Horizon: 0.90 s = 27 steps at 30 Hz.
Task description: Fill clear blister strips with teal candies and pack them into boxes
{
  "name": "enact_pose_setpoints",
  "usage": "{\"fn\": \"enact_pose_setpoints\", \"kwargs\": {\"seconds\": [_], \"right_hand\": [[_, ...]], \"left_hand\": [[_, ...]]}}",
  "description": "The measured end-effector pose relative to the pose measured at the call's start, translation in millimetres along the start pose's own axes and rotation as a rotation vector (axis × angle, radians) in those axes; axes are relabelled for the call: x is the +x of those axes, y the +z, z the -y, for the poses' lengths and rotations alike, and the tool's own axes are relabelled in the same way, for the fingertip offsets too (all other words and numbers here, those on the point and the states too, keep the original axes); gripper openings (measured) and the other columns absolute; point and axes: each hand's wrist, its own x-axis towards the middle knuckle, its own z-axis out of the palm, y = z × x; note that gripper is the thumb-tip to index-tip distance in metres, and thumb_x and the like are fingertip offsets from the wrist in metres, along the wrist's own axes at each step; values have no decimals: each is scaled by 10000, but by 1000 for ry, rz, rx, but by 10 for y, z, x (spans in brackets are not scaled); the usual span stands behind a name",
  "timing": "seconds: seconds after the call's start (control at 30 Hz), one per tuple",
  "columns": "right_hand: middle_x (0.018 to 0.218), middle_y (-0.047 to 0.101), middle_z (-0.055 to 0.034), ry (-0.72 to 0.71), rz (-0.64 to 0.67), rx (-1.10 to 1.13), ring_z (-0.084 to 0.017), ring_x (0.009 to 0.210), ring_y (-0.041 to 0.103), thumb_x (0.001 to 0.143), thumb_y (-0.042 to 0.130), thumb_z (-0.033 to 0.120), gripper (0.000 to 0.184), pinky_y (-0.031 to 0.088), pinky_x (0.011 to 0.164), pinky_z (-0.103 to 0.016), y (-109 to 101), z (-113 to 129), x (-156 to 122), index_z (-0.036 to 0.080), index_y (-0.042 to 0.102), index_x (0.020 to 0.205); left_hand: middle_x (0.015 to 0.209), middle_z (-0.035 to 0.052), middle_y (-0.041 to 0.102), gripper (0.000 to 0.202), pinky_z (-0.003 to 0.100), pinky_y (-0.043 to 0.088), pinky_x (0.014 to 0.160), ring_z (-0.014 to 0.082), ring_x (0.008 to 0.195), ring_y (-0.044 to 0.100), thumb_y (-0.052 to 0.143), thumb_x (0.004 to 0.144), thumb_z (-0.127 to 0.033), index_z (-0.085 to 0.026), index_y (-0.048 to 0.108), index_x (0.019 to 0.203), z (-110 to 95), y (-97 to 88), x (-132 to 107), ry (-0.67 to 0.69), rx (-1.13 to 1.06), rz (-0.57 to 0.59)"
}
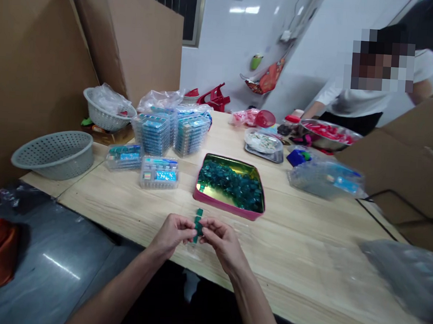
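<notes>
Both my hands meet over the near edge of the wooden table (299,245). My left hand (173,233) and my right hand (222,240) are closed in a pinch on a short stack of small teal square pieces (198,223) held upright between the fingertips. Just beyond them stands a pink-rimmed metal tin (214,200) with a gold inside, heaped with many more of the teal pieces (237,183).
Stacks of clear packed boxes (174,132) and two single boxes (159,173) lie at the back left, beside two grey baskets (55,153). A plastic bag (325,179) lies to the right. Another person (371,88) works over a metal bowl (328,134) at the far end.
</notes>
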Motion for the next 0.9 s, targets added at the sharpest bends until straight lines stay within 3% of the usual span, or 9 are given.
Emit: {"fn": "enact_pose_setpoints", "kwargs": {"seconds": [0.13, 0.3, 0.37, 0.47, 0.6, 0.7, 0.9], "right_hand": [[640, 596, 16, 61, -6, -3, -107, 574, 550, 579, 812, 324, 286, 475, 562, -238, 2, -86, -50, 168, 633, 739], [548, 549, 37, 95, 34, -236, -86, 494, 482, 614, 741, 291, 197, 382, 499, -212, -51, -211, -59, 157, 600, 645], [551, 549, 31, 72, 40, -338, -90, 508, 480, 636, 705, 275, 156, 367, 503, -213, -56, -226, -57, 150, 611, 634], [601, 574, 11, 49, 35, -412, -97, 543, 488, 688, 668, 284, 143, 374, 515, -217, -55, -201, -88, 142, 658, 702], [692, 614, -2, 107, 82, -208, -106, 583, 532, 677, 717, 328, 242, 430, 543, -226, -67, -178, -165, 159, 668, 843], [721, 634, -8, 117, 50, -130, -106, 611, 559, 629, 767, 316, 263, 451, 580, -228, -71, -198, -184, 163, 654, 811], [703, 645, -2, 98, 74, -224, -117, 636, 576, 615, 751, 259, 227, 452, 628, -239, -70, -240, -136, 166, 654, 798]], "left_hand": [[476, -27, 537, 88, 212, 314, 481, 86, 454, 437, 609, 557, -204, -122, 624, 584, 103, -38, -66, 11, 208, -68], [555, 2, 571, 139, 239, 325, 555, 125, 550, 489, 507, 607, -108, -146, 638, 581, 258, -28, -241, 144, 813, -131], [572, 7, 577, 161, 245, 324, 575, 129, 568, 495, 493, 609, -87, -149, 636, 571, 306, -5, -284, 171, 924, -166], [557, 1, 564, 141, 233, 328, 553, 123, 547, 487, 504, 636, -115, -139, 637, 593, 337, 3, -284, 125, 773, -154], [546, -4, 563, 125, 219, 345, 525, 117, 527, 486, 533, 656, -174, -120, 639, 619, 337, -33, -238, 47, 482, -82], [563, 2, 575, 130, 222, 351, 547, 123, 556, 496, 532, 649, -152, -121, 651, 609, 331, -38, -235, 84, 567, -132], [580, 8, 590, 165, 230, 348, 565, 126, 570, 508, 513, 678, -123, -142, 666, 619, 332, -3, -254, 117, 812, -192]]}}
